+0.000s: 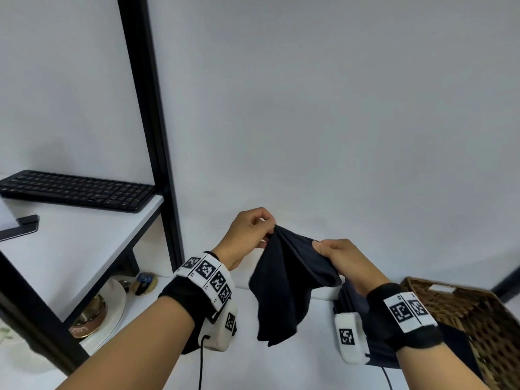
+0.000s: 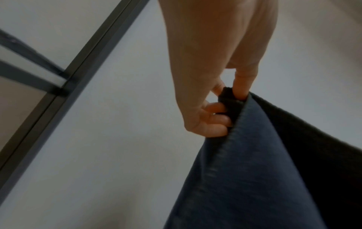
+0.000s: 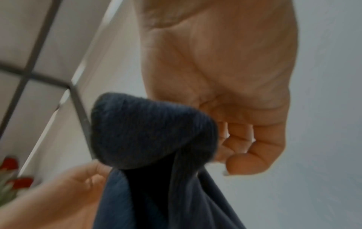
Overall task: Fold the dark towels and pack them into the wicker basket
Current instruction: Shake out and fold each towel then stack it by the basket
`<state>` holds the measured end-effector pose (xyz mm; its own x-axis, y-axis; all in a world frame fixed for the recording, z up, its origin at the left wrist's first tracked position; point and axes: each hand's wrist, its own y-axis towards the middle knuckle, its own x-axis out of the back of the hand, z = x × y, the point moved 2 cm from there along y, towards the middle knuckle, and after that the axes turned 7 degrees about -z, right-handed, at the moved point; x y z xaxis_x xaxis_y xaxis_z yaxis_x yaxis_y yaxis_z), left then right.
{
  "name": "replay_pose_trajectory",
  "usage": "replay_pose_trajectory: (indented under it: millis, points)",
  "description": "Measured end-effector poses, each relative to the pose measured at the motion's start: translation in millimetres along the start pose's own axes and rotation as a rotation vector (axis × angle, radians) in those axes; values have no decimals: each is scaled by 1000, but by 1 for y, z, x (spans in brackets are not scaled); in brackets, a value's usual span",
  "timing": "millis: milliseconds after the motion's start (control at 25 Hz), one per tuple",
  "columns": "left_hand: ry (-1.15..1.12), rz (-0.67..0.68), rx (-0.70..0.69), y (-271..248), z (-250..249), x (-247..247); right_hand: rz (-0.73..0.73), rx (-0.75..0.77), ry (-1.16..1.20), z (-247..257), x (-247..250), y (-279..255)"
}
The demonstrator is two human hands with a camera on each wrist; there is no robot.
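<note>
Presently both hands are raised above the white surface (image 1: 275, 370), forearms reaching forward, each wrist carrying a black band with coded white markers. The left hand (image 1: 247, 235) is lifted higher, knuckles up, its fingers (image 2: 217, 119) curled and its thumb pressed down, pinching one bunched corner of the dark towel (image 1: 284, 285). The right hand (image 1: 346, 260) sits lower, between the left hand and the wicker basket (image 1: 461, 308), with fingers folded round another gathered part of the same towel's upper edge; the right wrist view shows the cloth humped over those curled fingers (image 3: 240, 139).

The dark towel hangs in the air between the two hands, clear of the surface, falling in loose vertical folds to an uneven lower edge. It is navy to near black, with a stitched hem visible in the left wrist view.

The wicker basket stands on the surface just right of the right wrist, brown weave, with dark cloth lying inside. More dark cloth (image 1: 354, 302) lies beneath the right wrist, beside the basket.
</note>
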<state>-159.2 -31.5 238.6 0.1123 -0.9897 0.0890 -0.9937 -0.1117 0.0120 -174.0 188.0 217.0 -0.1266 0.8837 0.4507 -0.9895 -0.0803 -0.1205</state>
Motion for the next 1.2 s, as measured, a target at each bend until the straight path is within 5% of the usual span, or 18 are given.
replay_pose_trajectory:
  millis: [240,480,640,760,960,1080,1200]
  points:
    - [128,70,-77,-4,-11,-1,-164,105,-391,26,17,6]
    - [64,78,75,-8,7,6,-175,21,212,37,13,4]
    - [163,180,111,-16,31,0,-189,69,230,45,10,3]
    - [371,174,28,-7,27,8,-228,134,-87,42,21,4]
    - [394,116,-234,7,-11,11,-195,143,-612,34,39,6]
    - [478,147,-359,7,-33,-7,-39,330,-288,51,11,-7]
    - [491,158,-433,7,-39,-16,-15,474,-355,65,-20,-5]
